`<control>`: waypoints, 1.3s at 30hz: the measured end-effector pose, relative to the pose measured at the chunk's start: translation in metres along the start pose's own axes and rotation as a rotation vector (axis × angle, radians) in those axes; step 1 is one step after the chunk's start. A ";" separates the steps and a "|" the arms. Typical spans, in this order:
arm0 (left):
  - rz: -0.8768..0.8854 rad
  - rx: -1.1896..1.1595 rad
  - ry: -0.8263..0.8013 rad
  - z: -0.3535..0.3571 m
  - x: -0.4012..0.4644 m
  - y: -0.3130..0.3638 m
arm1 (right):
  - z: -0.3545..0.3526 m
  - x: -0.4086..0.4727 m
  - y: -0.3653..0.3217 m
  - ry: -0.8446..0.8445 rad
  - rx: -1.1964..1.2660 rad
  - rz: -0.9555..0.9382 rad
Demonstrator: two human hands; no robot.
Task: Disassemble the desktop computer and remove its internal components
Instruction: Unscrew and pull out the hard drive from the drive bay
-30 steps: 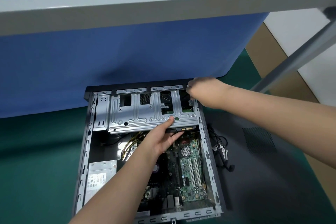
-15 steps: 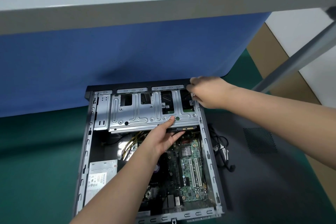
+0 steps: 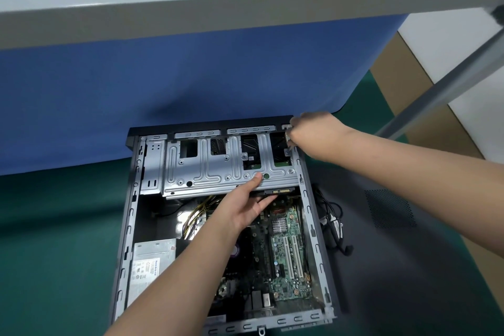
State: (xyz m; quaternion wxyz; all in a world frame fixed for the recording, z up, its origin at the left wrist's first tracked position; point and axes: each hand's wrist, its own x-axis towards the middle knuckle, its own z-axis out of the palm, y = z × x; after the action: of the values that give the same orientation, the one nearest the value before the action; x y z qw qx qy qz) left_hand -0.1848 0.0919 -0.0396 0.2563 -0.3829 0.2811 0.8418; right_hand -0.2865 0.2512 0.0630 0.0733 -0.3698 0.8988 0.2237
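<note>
Green matting (image 3: 54,226) carries the opened computer case (image 3: 128,226), lying flat against a blue partition (image 3: 191,84). Your forearms hide part of the interior. Left of your left hand (image 3: 242,207) sit the labelled grey power supply (image 3: 152,262) and yellow wiring (image 3: 195,215). That hand grips the near edge of the ribbed, stamped steel drive cage (image 3: 215,169), thumb on top, fingers underneath. Below it lies the green motherboard (image 3: 286,259). Your right hand (image 3: 313,136) is curled at the cage's far right corner; what it holds cannot be made out. Black cables (image 3: 334,224) trail right of the case.
</note>
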 end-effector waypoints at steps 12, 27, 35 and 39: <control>0.006 0.012 0.019 0.001 0.000 0.000 | -0.008 0.001 -0.009 -0.053 0.007 0.036; 0.004 0.005 0.011 -0.001 -0.001 0.000 | 0.008 0.007 0.005 -0.029 0.193 0.106; 0.001 0.000 0.000 -0.001 0.001 0.000 | 0.007 0.007 0.006 -0.039 0.231 0.108; 0.002 0.000 -0.003 -0.002 0.002 -0.001 | 0.006 0.007 0.006 -0.045 0.231 0.100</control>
State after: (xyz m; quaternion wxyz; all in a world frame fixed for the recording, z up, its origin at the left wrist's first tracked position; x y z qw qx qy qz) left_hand -0.1846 0.0914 -0.0427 0.2558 -0.3815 0.2812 0.8426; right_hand -0.2954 0.2531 0.0577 0.1243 -0.3084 0.9340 0.1304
